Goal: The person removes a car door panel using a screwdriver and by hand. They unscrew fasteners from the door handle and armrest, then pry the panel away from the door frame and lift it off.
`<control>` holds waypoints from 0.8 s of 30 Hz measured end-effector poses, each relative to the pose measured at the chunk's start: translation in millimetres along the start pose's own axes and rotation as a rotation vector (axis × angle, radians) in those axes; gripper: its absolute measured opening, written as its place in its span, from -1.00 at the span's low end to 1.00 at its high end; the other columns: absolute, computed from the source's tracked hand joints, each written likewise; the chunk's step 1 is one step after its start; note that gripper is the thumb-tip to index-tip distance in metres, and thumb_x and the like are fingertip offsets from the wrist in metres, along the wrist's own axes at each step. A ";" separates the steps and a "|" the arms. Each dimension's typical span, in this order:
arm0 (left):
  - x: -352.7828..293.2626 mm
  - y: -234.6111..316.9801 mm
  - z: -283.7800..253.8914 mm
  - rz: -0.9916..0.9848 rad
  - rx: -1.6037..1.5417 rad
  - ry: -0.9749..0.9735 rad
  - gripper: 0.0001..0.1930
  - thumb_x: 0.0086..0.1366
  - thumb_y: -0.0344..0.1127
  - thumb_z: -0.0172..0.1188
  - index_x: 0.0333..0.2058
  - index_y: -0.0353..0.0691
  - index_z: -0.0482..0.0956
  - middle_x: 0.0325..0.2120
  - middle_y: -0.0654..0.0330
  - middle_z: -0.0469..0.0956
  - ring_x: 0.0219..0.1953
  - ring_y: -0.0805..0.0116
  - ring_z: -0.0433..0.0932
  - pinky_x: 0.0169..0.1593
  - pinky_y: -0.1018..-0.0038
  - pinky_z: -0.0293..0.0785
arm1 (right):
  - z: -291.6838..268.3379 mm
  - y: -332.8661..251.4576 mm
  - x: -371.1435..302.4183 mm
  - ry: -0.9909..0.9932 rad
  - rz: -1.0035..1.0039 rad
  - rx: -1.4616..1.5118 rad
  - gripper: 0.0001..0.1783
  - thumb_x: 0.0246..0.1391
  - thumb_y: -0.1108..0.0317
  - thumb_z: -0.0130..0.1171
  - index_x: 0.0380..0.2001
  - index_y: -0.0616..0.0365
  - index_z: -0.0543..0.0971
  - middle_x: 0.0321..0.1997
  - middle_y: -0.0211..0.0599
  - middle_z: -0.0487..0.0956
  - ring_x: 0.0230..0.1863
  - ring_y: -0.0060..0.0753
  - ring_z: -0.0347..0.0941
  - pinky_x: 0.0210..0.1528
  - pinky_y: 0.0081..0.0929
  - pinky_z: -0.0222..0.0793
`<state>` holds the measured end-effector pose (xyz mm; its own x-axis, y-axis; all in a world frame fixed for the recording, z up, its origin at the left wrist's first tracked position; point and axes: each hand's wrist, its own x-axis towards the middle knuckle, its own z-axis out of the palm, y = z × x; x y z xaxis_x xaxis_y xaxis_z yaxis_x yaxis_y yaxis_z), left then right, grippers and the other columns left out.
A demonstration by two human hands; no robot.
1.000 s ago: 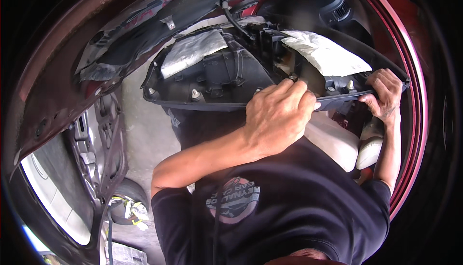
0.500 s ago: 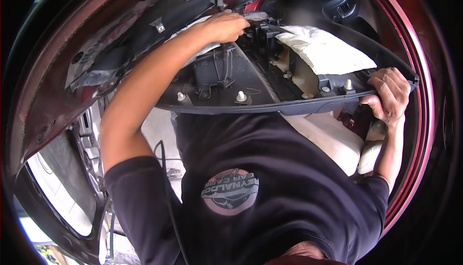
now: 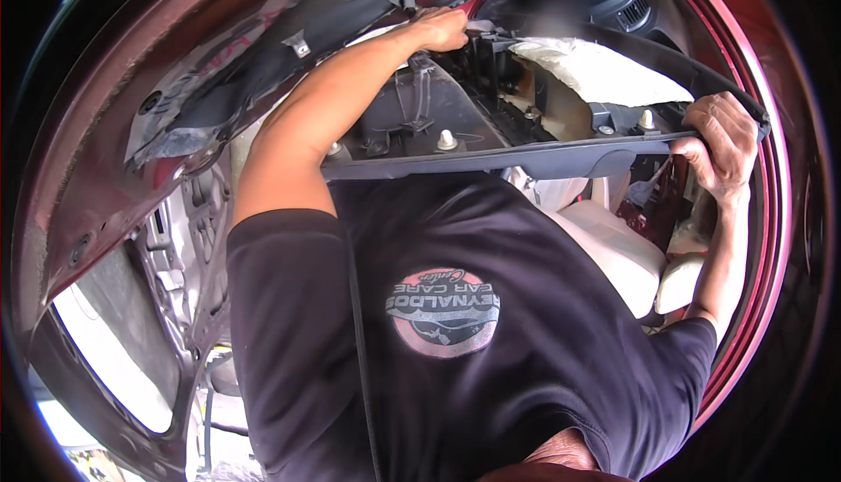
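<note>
A black car door panel [image 3: 451, 161] lies across in front of my chest with its back side showing. White plastic clips [image 3: 447, 140] stand up along its near rim, and a white pad [image 3: 604, 74] covers part of its right half. My right hand [image 3: 725, 145] is closed round the panel's right end, thumb on the near side. My left hand [image 3: 442, 28] reaches over to the far side, its fingers curled by the panel's far edge. What these fingers hold, if anything, is hidden.
Dark red door metal [image 3: 88, 193] with torn lining curves along the left. A red door-frame edge [image 3: 775, 175] runs down the right. Beyond the panel is a dashboard with an air vent [image 3: 632, 13]. A pale seat [image 3: 609, 245] shows below the panel's right part.
The panel has shifted away from me and slightly right, its near rim tilting up. My left hand has moved farther and to the right; my right hand has moved slightly with the panel, still gripping it.
</note>
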<state>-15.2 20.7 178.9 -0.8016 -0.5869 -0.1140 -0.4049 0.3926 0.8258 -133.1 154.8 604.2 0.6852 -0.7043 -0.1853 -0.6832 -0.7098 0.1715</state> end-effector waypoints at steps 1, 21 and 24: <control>6.5 0.2 -0.3 -0.022 -0.012 0.007 -0.65 0.28 -0.18 0.20 -0.07 -0.28 0.68 -0.05 -0.17 0.66 0.09 -0.18 0.60 0.14 0.02 0.48 | 0.9 1.9 0.9 0.015 0.006 0.007 -0.46 0.00 -0.11 0.39 -0.52 0.24 0.56 -0.57 -0.24 0.53 -0.52 -0.18 0.48 -0.36 -0.28 0.40; 46.8 -9.0 7.2 -0.233 -0.329 -0.132 -0.80 0.18 -0.29 0.24 -0.40 -0.33 0.65 -0.57 0.07 0.64 -0.67 0.33 0.48 -0.57 0.31 0.32 | 4.7 5.8 7.7 0.034 0.090 0.062 -0.37 0.08 -0.15 0.35 -0.57 0.30 0.49 -0.56 -0.19 0.46 -0.52 -0.18 0.39 -0.43 -0.31 0.29; 33.0 -12.9 2.1 -0.118 -0.452 -0.173 -0.84 0.17 -0.34 0.22 -0.33 -0.30 0.66 -0.58 0.09 0.63 -0.66 0.36 0.48 -0.58 0.33 0.34 | 6.5 5.8 2.3 0.031 0.095 0.030 -0.32 0.11 -0.20 0.30 -0.58 0.30 0.46 -0.56 -0.18 0.45 -0.52 -0.17 0.38 -0.41 -0.29 0.29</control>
<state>-37.4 -2.3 163.4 -0.8387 -0.4676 -0.2793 -0.2967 -0.0378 0.9542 -137.1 149.2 598.5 0.6242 -0.7688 -0.1390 -0.7524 -0.6394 0.1581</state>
